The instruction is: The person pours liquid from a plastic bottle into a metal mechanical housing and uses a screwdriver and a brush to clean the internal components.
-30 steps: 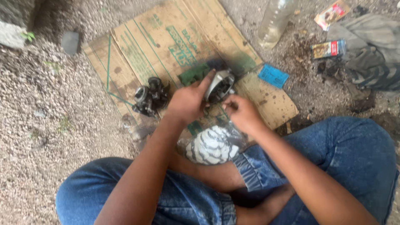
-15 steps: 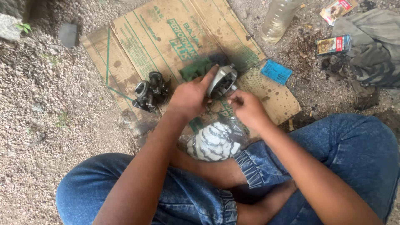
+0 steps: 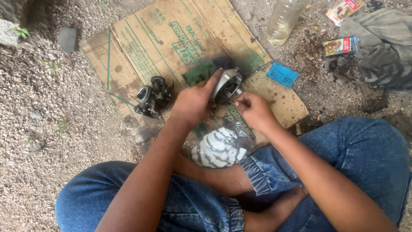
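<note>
I sit cross-legged over a flattened cardboard sheet (image 3: 141,47) on gravel. My left hand (image 3: 194,103) grips a small grey metal part (image 3: 227,83), a bowl-shaped casting, holding it just above the cardboard. My right hand (image 3: 254,111) is right beside it, fingertips pinched at the part's lower edge; what they pinch is too small to make out. A black carburettor body (image 3: 152,98) lies on the cardboard to the left of my left hand. A dark green rag (image 3: 198,73) lies just behind the metal part.
A clear plastic bag holding a black-and-white patterned item (image 3: 219,148) rests by my shin. A plastic bottle (image 3: 284,19), a blue packet (image 3: 282,74), a small box (image 3: 341,45) and a grey cloth (image 3: 382,47) lie at the right. A flat stone (image 3: 67,38) sits far left.
Both hands have stayed together on the metal part, with only small finger shifts. The view has drifted slightly as my head moved.
</note>
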